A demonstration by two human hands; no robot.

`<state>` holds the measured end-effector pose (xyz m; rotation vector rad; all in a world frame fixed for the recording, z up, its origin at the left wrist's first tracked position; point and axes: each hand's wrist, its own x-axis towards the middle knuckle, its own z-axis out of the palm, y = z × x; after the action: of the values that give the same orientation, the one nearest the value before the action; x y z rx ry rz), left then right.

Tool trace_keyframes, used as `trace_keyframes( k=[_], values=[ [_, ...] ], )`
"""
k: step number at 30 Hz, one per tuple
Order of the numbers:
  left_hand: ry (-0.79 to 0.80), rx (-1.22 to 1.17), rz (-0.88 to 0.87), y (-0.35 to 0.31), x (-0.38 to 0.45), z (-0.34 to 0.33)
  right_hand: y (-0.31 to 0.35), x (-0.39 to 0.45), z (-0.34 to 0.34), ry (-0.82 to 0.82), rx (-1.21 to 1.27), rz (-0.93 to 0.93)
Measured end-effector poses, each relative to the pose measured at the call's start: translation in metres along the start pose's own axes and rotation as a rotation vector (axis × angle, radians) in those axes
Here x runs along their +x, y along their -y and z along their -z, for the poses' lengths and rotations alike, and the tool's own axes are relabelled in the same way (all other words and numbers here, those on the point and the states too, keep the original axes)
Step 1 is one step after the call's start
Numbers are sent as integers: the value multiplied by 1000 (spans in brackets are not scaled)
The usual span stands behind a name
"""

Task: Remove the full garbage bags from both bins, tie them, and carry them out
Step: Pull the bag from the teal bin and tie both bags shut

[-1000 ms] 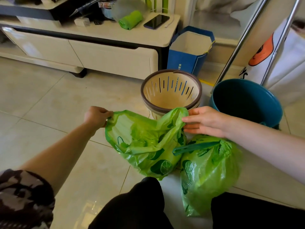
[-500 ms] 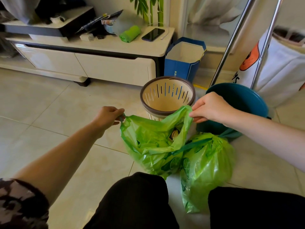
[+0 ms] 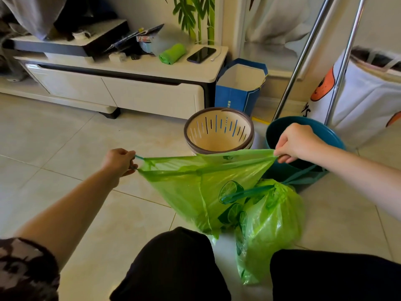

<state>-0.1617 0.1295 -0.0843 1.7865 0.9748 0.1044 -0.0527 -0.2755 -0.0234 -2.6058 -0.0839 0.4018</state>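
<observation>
A green garbage bag [image 3: 195, 187] with lime prints hangs stretched between my hands above the floor. My left hand [image 3: 119, 161] pinches its drawstring at the left end. At the right end, my right hand [image 3: 297, 143] grips the bag's top edge. The bag's mouth is pulled flat and taut. A second green garbage bag [image 3: 271, 227] stands on the tiles below it, its teal drawstring pulled out. Behind are a beige slotted bin [image 3: 219, 131] with a brown rim and a teal bin [image 3: 282, 129], both without a bag inside.
A white TV cabinet [image 3: 121, 83] holds a phone [image 3: 201, 54] and a green bag roll [image 3: 172, 54]. A blue paper bag [image 3: 238, 88], two metal poles [image 3: 303, 55] and a white laundry bag [image 3: 364, 94] crowd the back right. My dark-clothed knees [image 3: 178, 266] fill the bottom.
My hands have moved apart and lifted, pulling the bag's mouth from loose and open to flat and taut. The view has pulled back and upward.
</observation>
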Motion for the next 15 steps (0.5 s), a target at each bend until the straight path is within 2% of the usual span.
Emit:
trace_keyframes(
  k=[3,7,9,12,15],
  values=[
    [2,-10,-3,0,-1,-1,2,-1,-2,-9,-114,41],
    [-1,-5,-54,-13,-5,-5,13,-6,-3,-143,-415,281],
    [15,9,-88,-19,-10,-9,22,-11,-2,-204,-489,382],
    [56,30,-140,-28,-19,-17,37,-15,-1,-220,-279,429],
    [92,39,-205,-38,-28,-24,52,-12,2,-71,169,302]
  ],
)
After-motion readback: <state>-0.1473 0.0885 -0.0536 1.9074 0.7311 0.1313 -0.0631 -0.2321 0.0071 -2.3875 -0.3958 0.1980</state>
